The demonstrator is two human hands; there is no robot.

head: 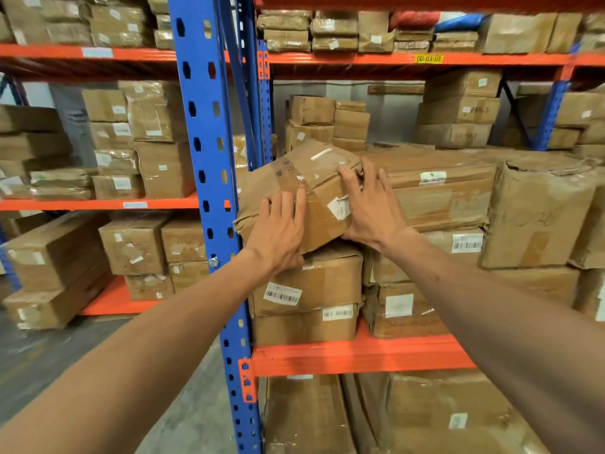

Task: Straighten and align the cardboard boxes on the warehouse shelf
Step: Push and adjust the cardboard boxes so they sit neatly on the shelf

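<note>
A dented, taped cardboard box (304, 178) sits skewed on top of a stack of two boxes (314, 283) at the left end of the orange shelf (360, 357). It is turned at an angle, one corner pointing toward me. My left hand (278, 231) lies flat on its front left face, fingers spread. My right hand (370, 208) grips its right side, fingers curled over the top edge. To the right lie long flat boxes (438, 188) with white labels.
A blue upright post (209, 191) stands just left of the skewed box. A tall crumpled box (537, 214) stands at the right. More boxes fill the shelves above, below and on the left rack (131, 244). Grey floor lies at the lower left.
</note>
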